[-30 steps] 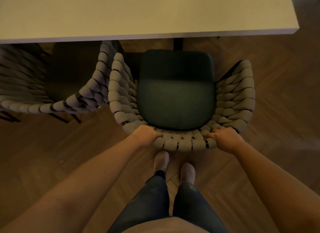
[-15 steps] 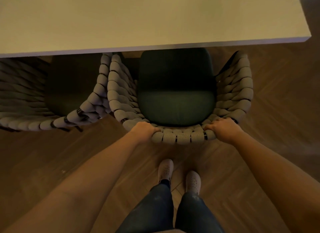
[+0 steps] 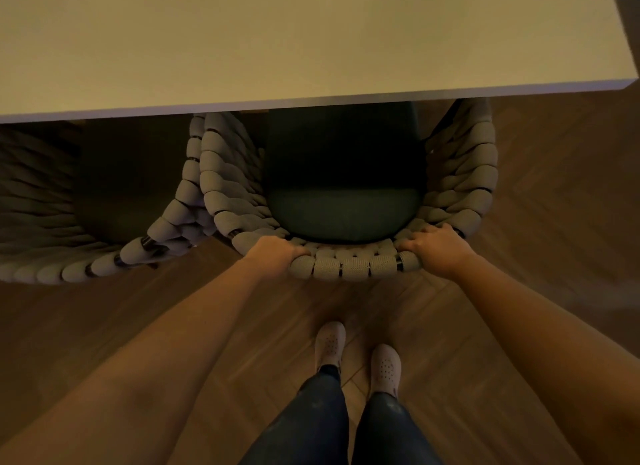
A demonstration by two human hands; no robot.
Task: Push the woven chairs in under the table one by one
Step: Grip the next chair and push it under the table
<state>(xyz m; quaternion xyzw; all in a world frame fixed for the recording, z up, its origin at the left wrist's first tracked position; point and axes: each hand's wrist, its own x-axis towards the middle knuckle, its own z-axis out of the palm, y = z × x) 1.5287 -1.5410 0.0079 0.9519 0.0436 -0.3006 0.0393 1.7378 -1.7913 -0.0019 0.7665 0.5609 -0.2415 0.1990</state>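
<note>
Shoes (image 3: 329,343) stand on the wood floor (image 3: 104,326) just behind the chair (image 3: 346,267). The left hand (image 3: 273,253) and right hand (image 3: 436,248) each curl over the top rail of its woven back, fingers wrapped round the thick cord near either rear corner. That rail looks the stiffest hold. The weave seems soft and grippy, the chair moderately heavy. Its seat (image 3: 343,208) lies partly under the table (image 3: 277,49), with a second chair (image 3: 104,264) close beside it on the left.

The woven chair (image 3: 349,267) sits partly under the table (image 3: 311,42); second chair (image 3: 52,270) just left
</note>
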